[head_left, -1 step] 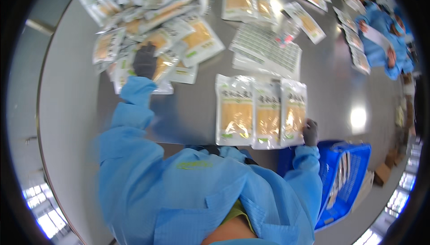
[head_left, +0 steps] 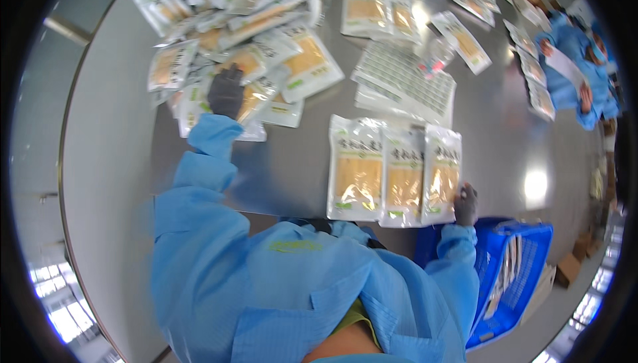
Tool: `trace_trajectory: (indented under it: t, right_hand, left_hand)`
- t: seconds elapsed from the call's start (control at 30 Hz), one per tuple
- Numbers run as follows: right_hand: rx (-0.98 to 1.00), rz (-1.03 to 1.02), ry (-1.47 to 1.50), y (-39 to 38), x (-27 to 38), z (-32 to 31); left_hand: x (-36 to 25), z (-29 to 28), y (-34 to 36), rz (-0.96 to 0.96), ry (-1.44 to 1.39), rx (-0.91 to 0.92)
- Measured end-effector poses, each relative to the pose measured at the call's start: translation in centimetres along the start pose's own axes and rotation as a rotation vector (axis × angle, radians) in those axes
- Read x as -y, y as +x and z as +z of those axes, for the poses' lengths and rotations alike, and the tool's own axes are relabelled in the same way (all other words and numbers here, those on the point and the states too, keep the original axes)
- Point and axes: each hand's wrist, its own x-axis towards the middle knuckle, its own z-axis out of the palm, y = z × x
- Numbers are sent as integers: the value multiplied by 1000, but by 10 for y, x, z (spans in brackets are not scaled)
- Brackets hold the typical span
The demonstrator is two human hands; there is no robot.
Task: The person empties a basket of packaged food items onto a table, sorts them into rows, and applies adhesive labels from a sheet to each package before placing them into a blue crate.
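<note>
A shiny metal table (head_left: 292, 164) spreads out under everything. The left hand (head_left: 226, 90) lies on a messy pile of packets (head_left: 309, 64). Just left of the curled right hand (head_left: 466, 205), three packets (head_left: 404, 177) stand side by side, maybe so they stay neat. I can't tell if either hand grips.
</note>
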Motion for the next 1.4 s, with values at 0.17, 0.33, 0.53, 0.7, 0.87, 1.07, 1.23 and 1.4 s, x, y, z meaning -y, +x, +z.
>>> trace_trajectory:
  t: [0.17, 0.33, 0.53, 0.7, 0.87, 1.07, 1.23, 1.4]
  right_hand:
    - [-197, -230, -223, -28, 75, -8]
    - [167, -253, 526, -55, 180, 41]
    - [706, -223, 976, -62, 286, 100]
    - [1019, -129, 1254, -80, 321, 88]
    - [927, 94, 1242, -96, 278, 85]
    - [681, 247, 1268, -118, 237, 44]
    - [382, 293, 1045, -115, 210, -44]
    - [-120, 124, 150, -84, 170, -114]
  left_hand:
    - [-17, -46, -40, 48, -212, -218]
    - [-44, -97, -62, -25, -686, -468]
    - [-96, -126, -83, -682, -2434, -242]
    - [-129, -139, -104, -665, -2594, 191]
    - [-163, -148, -118, -677, -2533, 464]
    - [-169, -114, -106, -16, -1748, 707]
    - [-133, -61, -85, -648, -2138, 622]
    - [-104, -28, -54, -951, -2002, 407]
